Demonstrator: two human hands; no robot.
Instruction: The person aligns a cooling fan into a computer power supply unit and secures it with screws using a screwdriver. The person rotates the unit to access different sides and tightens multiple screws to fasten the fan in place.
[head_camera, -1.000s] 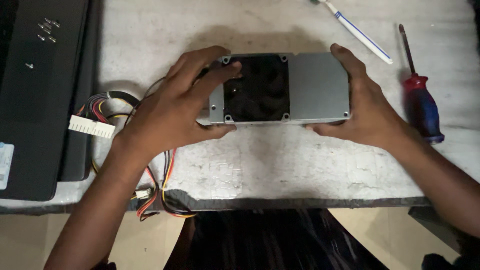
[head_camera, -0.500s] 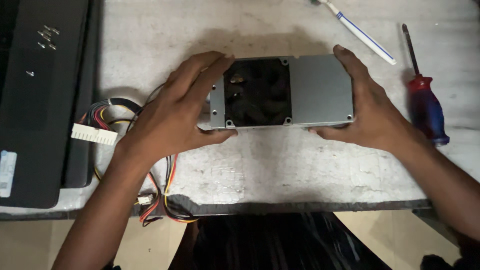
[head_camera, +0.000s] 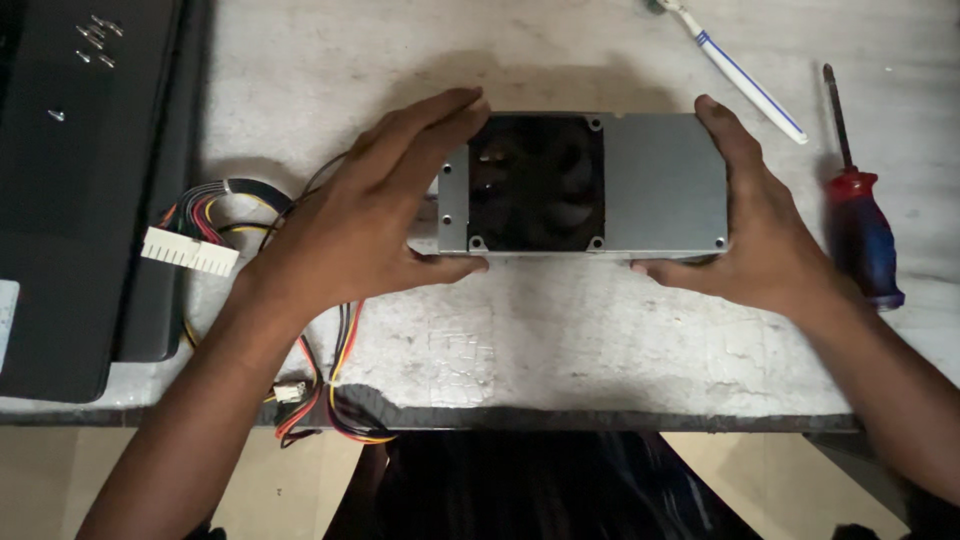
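Hands gripped a grey metal power supply (head_camera: 660, 180) by its 2 short ends, left hand (head_camera: 375, 215) and right hand (head_camera: 765, 235) spread flat; it looked rigid, heavy, with sharp edges.

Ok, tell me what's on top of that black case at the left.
A few loose screws lie near the far end of the black case. The rest of its top looks bare. The frame edge cuts off its left side, so anything there is unseen.
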